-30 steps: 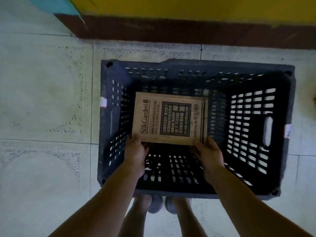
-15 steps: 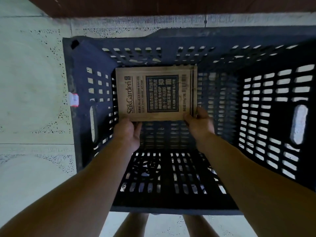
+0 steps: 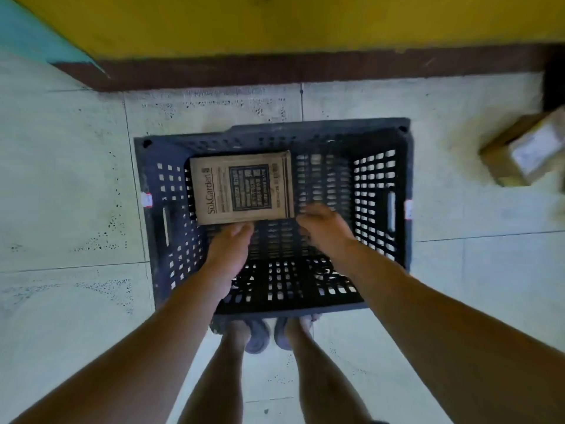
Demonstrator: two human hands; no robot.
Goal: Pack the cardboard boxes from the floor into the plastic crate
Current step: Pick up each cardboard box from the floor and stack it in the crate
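This cardboard box (image 3: 241, 186) lies flat in the far left corner of the plastic crate (image 3: 321, 127), my left hand (image 3: 229, 249) loosely touching its near edge, my right hand (image 3: 324, 228) spread and empty, so next I probably fetch the other box (image 3: 526, 151) from the floor (image 3: 61, 179) on my right

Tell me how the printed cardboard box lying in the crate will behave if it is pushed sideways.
The cardboard box lies flat on a broad face, so it should slide rather than tip or roll. Its edges look straight, so it is probably stiff. The crate floor is slotted, so an edge might catch slightly.
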